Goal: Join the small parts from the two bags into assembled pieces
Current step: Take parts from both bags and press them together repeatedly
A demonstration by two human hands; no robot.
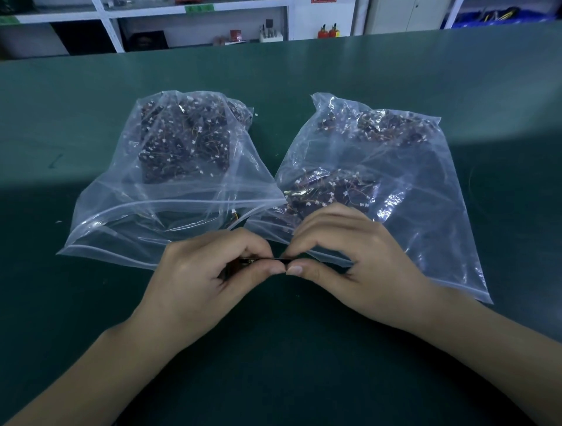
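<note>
Left hand [206, 273] and right hand [343, 261] pinch one small dark part [278, 258] between them, fingers clamped on it, over the desk [304, 349]. Left bag [170, 170] and right bag [380, 182] remain heavily stocked; no finished pieces visible. Task judged barely begun.

Both hands [213, 273] [349, 261] pinched, fingers [275, 269] touching

Legible text: none. Green label strip [199, 8] on white shelf rail [194, 10], lettering blurred. Red sign [324, 1] at top edge, cut off, unreadable. Left bag [170, 188] and right bag [404, 188]: no print readable.
</note>
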